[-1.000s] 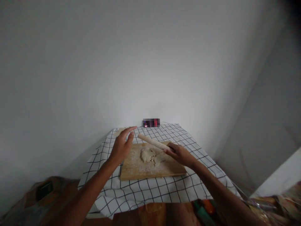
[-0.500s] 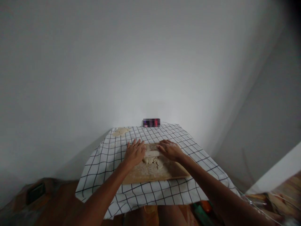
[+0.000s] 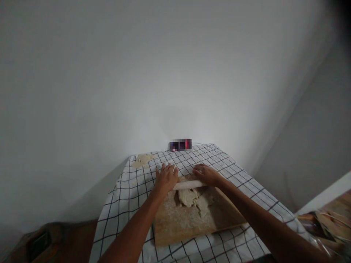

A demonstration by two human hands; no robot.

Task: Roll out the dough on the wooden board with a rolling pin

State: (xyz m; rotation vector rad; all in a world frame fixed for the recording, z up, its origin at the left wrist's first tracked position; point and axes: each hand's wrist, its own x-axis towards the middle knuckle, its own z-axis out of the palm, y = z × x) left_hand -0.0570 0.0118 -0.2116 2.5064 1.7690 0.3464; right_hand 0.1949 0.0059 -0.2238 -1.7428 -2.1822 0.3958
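Note:
A pale rolling pin [image 3: 189, 185] lies crosswise on a floury wooden board [image 3: 175, 228]. My left hand [image 3: 166, 179] presses on its left end with the palm, fingers spread and stretched out past it. Over the right end rests my right hand [image 3: 207, 174], palm down, its fingers stretched forward and to the left rather than wrapped round the pin. Just on the near side of the pin, a thin, ragged-edged sheet of dough [image 3: 190, 199] lies on the board. The hands cover both ends of the pin.
Another flat piece of dough [image 3: 142, 160] sits at the back left of the checked tablecloth [image 3: 123, 204]. A dark, pixelated object [image 3: 181, 145] stands by the wall at the back. Various items [image 3: 326, 226] are on the floor to the right.
My view has tilted down and shifted, so more of the board shows. Relative to the board, my hands and the rolling pin stay near its far side, and more dough is visible.

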